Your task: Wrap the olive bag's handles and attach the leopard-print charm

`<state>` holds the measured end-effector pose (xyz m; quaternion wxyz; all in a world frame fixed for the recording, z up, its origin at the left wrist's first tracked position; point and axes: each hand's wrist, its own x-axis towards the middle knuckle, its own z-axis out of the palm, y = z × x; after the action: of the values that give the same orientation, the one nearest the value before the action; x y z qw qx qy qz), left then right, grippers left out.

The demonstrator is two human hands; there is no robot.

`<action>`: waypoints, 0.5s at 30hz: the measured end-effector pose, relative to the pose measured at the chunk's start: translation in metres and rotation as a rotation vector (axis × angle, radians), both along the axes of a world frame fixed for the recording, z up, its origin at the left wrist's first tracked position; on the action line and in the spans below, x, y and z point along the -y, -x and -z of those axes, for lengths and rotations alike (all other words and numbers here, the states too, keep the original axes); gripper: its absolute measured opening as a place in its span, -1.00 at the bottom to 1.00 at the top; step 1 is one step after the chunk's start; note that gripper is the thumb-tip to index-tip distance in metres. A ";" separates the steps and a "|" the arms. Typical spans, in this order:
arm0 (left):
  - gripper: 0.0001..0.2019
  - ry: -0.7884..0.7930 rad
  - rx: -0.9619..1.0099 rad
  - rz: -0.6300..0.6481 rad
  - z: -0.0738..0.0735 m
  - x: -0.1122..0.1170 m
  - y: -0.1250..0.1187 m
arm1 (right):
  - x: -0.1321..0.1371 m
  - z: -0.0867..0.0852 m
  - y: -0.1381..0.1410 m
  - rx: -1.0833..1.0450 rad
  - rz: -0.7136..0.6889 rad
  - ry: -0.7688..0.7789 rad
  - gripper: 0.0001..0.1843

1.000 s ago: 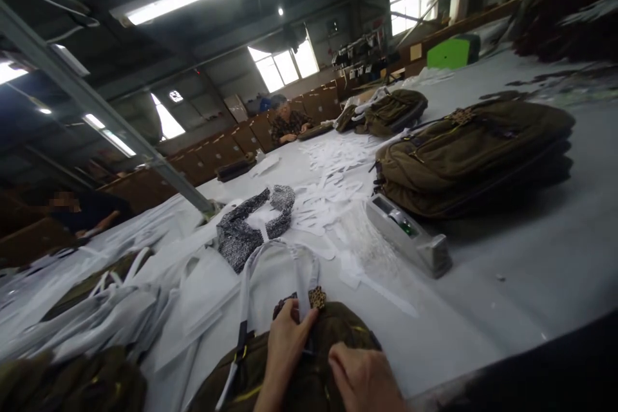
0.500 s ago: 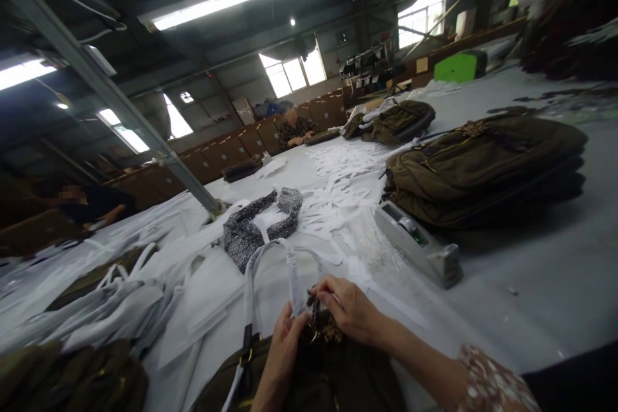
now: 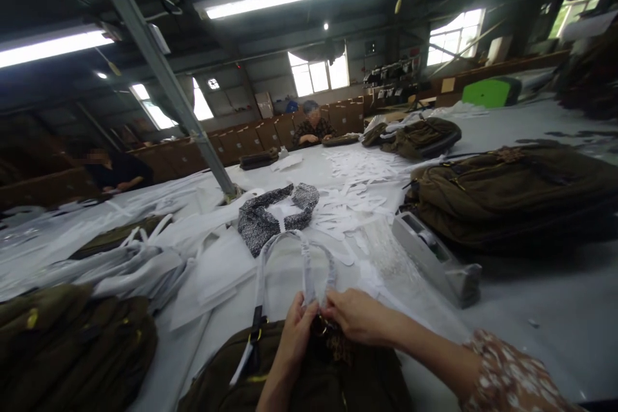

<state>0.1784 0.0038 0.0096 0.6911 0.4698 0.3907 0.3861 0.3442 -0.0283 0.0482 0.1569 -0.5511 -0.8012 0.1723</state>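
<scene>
A dark olive bag lies in front of me, its white-wrapped handles standing up in loops. At its top edge my left hand is closed in a pinch at the base of a handle, beside a gold ring. Close against it, my right hand is also pinched shut, on a dark braided cord that its fingers now mostly hide. Below the fingers a brownish-gold charm rests on the bag; its exact shape is blurred.
A grey tape dispenser stands to the right, before stacked olive bags. More bags lie left, near white sheets. A black-and-white speckled cloth lies ahead. Two people sit at the far side; a post rises left.
My right hand has lowered and come in against the left, covering the braided cord that was showing between them. The view has shifted, so the scene sits further right.
</scene>
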 end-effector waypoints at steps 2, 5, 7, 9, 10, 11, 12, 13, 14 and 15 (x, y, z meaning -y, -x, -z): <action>-0.65 0.000 0.006 -0.001 0.001 0.000 0.002 | 0.001 -0.007 0.002 -0.061 0.010 0.056 -0.69; -0.67 -0.022 -0.010 -0.039 0.001 0.000 0.004 | 0.006 -0.013 0.008 -0.200 -0.016 0.122 -0.74; -0.70 -0.031 0.013 -0.054 0.002 0.000 0.005 | 0.011 -0.013 0.013 -0.260 -0.037 0.140 -0.80; -0.72 -0.035 0.030 -0.053 0.004 -0.001 0.005 | 0.018 -0.010 0.018 -0.275 -0.045 0.137 -0.83; -0.72 -0.038 0.024 -0.048 0.006 -0.002 0.005 | 0.022 -0.008 0.020 -0.280 -0.047 0.132 -0.84; -0.71 -0.042 0.013 -0.046 0.007 -0.002 0.004 | 0.025 -0.007 0.022 -0.290 -0.049 0.136 -0.85; -0.71 -0.047 0.002 -0.047 0.008 -0.003 0.004 | 0.028 -0.006 0.023 -0.301 -0.050 0.145 -0.85; -0.71 -0.052 -0.005 -0.049 0.009 -0.003 0.004 | 0.030 -0.006 0.024 -0.306 -0.055 0.161 -0.85; -0.72 -0.055 -0.005 -0.053 0.009 -0.002 0.004 | 0.032 -0.007 0.025 -0.301 -0.063 0.177 -0.85; -0.73 -0.055 0.000 -0.058 0.009 -0.002 0.004 | 0.033 -0.008 0.026 -0.286 -0.070 0.191 -0.84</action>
<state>0.1744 0.0054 0.0005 0.6661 0.4772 0.3936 0.4167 0.3185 -0.0615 0.0558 0.2103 -0.5050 -0.7694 0.3297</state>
